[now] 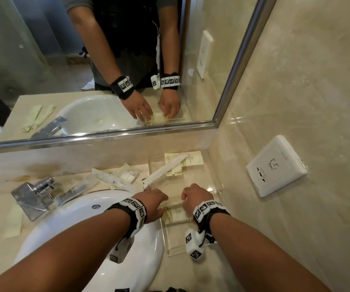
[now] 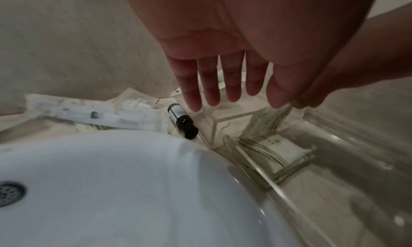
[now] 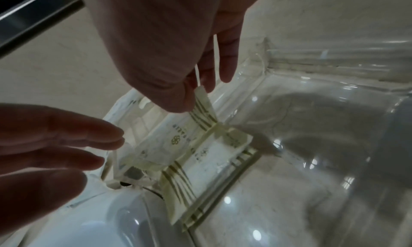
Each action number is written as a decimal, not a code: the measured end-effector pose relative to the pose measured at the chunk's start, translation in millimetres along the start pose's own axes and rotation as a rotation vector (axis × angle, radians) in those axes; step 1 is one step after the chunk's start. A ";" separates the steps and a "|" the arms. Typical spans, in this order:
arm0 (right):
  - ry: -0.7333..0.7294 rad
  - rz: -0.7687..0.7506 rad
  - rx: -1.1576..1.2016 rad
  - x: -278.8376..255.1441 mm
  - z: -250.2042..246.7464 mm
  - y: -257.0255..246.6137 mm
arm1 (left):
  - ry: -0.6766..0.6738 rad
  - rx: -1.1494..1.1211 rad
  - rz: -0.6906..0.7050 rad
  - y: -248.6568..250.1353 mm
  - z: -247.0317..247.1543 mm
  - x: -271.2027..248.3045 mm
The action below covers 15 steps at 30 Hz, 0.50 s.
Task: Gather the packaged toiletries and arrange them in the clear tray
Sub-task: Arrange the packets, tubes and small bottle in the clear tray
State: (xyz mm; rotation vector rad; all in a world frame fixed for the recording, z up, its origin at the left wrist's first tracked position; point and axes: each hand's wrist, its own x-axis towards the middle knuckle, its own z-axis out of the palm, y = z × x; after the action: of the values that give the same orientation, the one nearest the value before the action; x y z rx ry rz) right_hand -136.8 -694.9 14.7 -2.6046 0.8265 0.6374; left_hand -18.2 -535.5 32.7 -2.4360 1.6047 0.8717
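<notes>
While your right hand (image 3: 169, 60) pinches the striped sachet (image 3: 198, 127) by its top edge to stand it inside the clear tray (image 3: 334, 85) against the near-left wall, your left hand (image 2: 223, 60) hovers beside it, fingers (image 2: 209, 85) straight and slightly spread, likely to steady it.

The head view is bright and evenly lit, with soft light from above. The mirror (image 1: 106, 60) gives a clear reflection, and its frame bends at the edges from the wide lens. The wall (image 1: 296, 102) shines a little. Short soft shadows lie under the arms on the bench (image 1: 229, 260).

Both wrist views are dimmer and grainy. In the left wrist view the palm of the left hand (image 2: 223, 56) is dark, close and out of focus, and the sink (image 2: 111, 189) looks grey-blue. In the right wrist view the tray (image 3: 312, 145) carries many small white glare spots and a broad grey shadow, and the near fingers (image 3: 55, 145) are blurred and dark.
</notes>
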 end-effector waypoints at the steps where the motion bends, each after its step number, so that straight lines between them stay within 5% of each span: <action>1: -0.013 -0.004 0.011 -2.2 1.7 2.8 | -0.007 0.006 0.003 1.1 1.2 0.8; 15: -0.047 0.147 0.046 -28.3 66.1 19.5 | -0.067 0.181 0.175 31.5 37.9 7.4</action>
State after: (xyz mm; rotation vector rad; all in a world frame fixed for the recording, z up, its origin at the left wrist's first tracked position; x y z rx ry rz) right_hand -190.0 -668.3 -30.1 -2.4940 1.0125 0.7085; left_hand -58.8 -541.0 4.5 -2.1495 1.8076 0.7836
